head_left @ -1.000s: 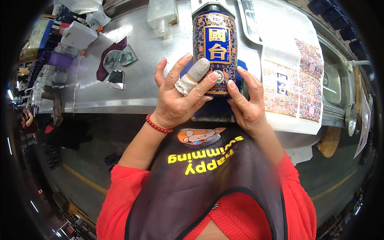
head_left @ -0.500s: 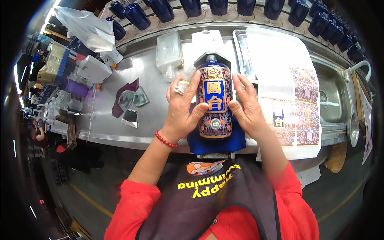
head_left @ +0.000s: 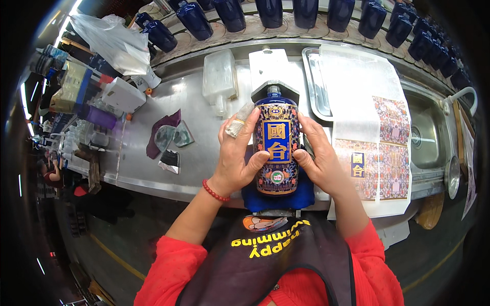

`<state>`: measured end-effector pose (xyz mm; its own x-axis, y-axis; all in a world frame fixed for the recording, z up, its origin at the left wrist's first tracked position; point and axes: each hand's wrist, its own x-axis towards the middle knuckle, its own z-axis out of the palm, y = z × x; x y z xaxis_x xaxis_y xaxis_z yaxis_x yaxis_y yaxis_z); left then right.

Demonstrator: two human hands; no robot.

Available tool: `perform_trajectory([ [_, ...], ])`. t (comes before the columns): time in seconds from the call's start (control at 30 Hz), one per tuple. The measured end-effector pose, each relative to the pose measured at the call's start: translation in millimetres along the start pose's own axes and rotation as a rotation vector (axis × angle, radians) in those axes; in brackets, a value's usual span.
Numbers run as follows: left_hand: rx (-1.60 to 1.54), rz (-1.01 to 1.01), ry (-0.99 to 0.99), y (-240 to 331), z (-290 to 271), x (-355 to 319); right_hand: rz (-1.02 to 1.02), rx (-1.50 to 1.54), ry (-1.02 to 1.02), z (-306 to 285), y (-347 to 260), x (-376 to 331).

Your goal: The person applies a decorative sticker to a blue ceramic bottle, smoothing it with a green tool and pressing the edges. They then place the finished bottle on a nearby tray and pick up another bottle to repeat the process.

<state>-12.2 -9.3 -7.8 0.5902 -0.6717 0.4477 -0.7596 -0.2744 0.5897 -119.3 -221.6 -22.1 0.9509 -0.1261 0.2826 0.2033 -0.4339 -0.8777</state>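
Note:
A dark blue bottle (head_left: 276,153) with a colourful patterned label and a blue-and-gold panel lies face up in front of me, its neck pointing away. My left hand (head_left: 237,155) is closed along its left side, thumb on the label. A whitish wrap covers one of that hand's fingers. From the right, my right hand (head_left: 320,159) grips the other side, with its thumb at the label's edge. Blue cloth (head_left: 255,200) lies under the bottle's near end. Behind the neck shows a grey angular holder (head_left: 261,92). The bottle's underside is hidden.
Printed label sheets (head_left: 367,176) lie to the right, beside a metal tray (head_left: 310,64) and a sink (head_left: 426,135). A clear square container (head_left: 219,76) and scraps (head_left: 166,135) are to the left. Several blue bottles (head_left: 269,13) line the far belt.
The view has tilted, so the table sits lower in the picture. Both hands stay around the bottle. The far row of bottles has shifted along the belt.

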Motion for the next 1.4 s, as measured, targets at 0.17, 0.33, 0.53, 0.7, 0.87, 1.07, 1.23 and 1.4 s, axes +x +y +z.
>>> perform_trajectory([
  [0.17,-0.041,-0.026,-0.025,-3.3,-0.6,1.3,0.003,0.033,-0.005,-0.1,0.5,5.1],
  [0.33,-0.019,-0.002,-0.025,-5.2,0.8,4.7,-0.011,0.029,-0.047,-0.4,0.4,10.8],
  [0.53,-0.068,-0.037,-0.020,-6.2,-2.1,-2.6,-0.006,0.041,-0.098,-12.1,3.4,2.1],
  [0.7,-0.115,0.042,-0.136,-13.5,-3.3,-13.3,-0.039,-0.034,-0.205,-21.8,4.4,-18.3],
  [0.87,-0.092,0.122,-0.181,-20.2,-2.8,-12.5,-0.029,-0.038,-0.235,-17.6,8.1,-21.6],
  [1.07,0.022,0.198,-0.227,-22.6,-9.8,-9.8,-0.069,-0.070,-0.240,-14.7,12.7,-23.0],
  [1.23,0.030,0.187,-0.234,-21.9,-10.3,-10.1,-0.059,-0.055,-0.259,-15.3,11.6,-20.8],
  [1.4,0.077,0.143,-0.258,-14.9,-13.3,-10.9,-0.224,-0.378,-0.113,-37.6,-21.7,-15.6],
])
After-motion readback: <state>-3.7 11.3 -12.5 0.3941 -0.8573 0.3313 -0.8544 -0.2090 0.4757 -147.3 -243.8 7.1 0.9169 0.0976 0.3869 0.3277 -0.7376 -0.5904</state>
